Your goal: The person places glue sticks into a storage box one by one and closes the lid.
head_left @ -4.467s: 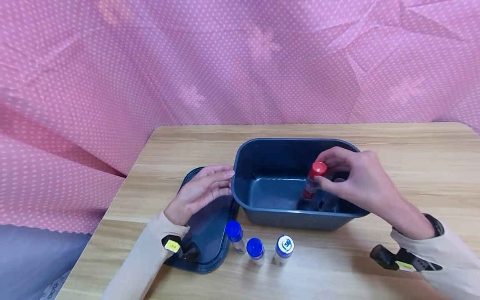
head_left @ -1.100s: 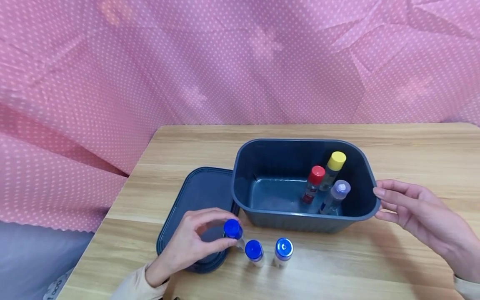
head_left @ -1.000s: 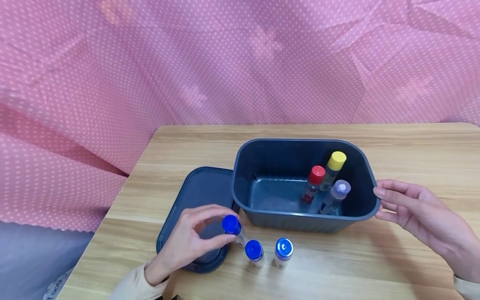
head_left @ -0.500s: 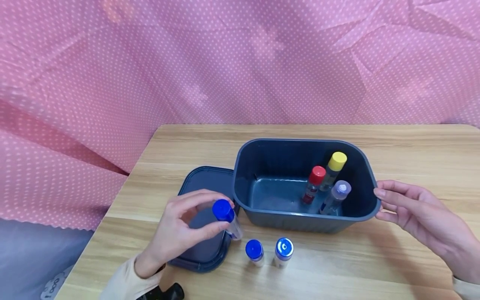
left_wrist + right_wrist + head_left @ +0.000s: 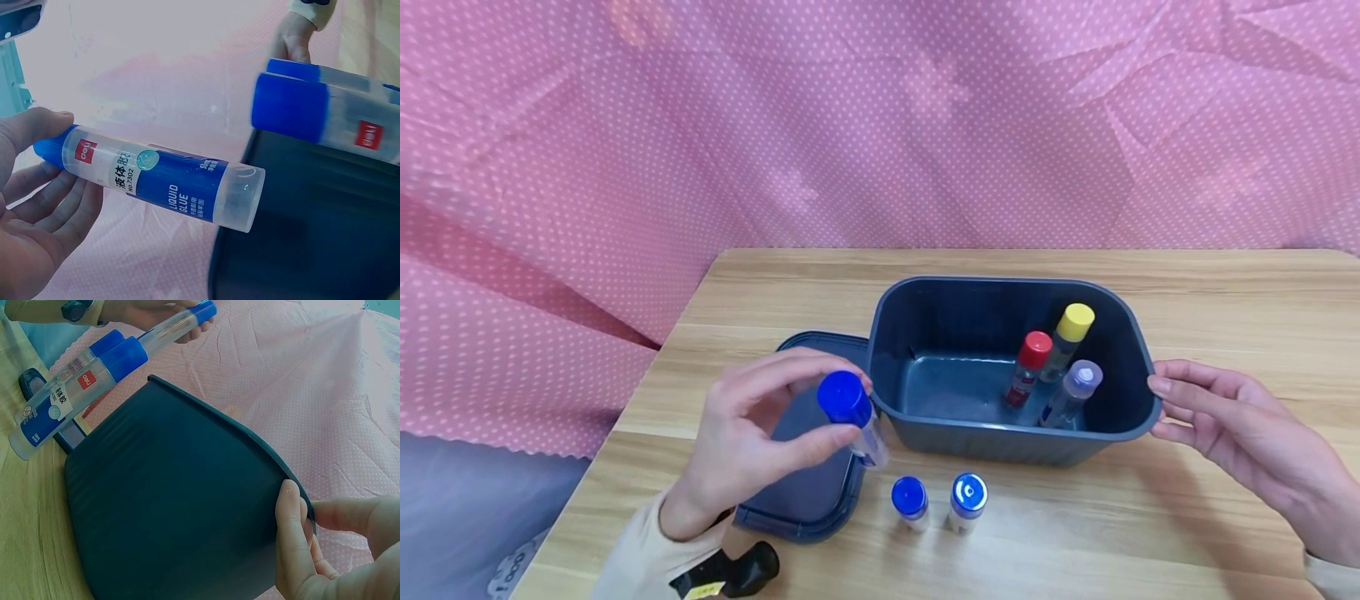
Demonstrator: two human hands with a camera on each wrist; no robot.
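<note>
My left hand [image 5: 745,437] pinches a liquid glue bottle [image 5: 156,178] by its blue cap, between thumb and fingers. It is tilted and held up above the edge of a dark blue lid [image 5: 808,492], left of the bin. With thumb and fingers, my right hand [image 5: 1247,437] grips the right end of the dark blue bin [image 5: 985,446] at its rim. Inside the bin, toward the right, stand a red-capped bottle [image 5: 1033,354], a yellow-capped bottle [image 5: 1075,322] and a bottle with a translucent purplish cap [image 5: 1082,379].
Two more blue-capped glue bottles, a left one [image 5: 910,498] and a right one [image 5: 968,496], stand upright on the wooden table [image 5: 1075,542] in front of the bin. A pink dotted cloth [image 5: 925,125] hangs behind the table and along its left side.
My left hand has lifted the blue-capped glue bottle from the table, up and to the left. Earlier the right hand set the red-capped bottle in the bin, then moved to the bin's right end.
</note>
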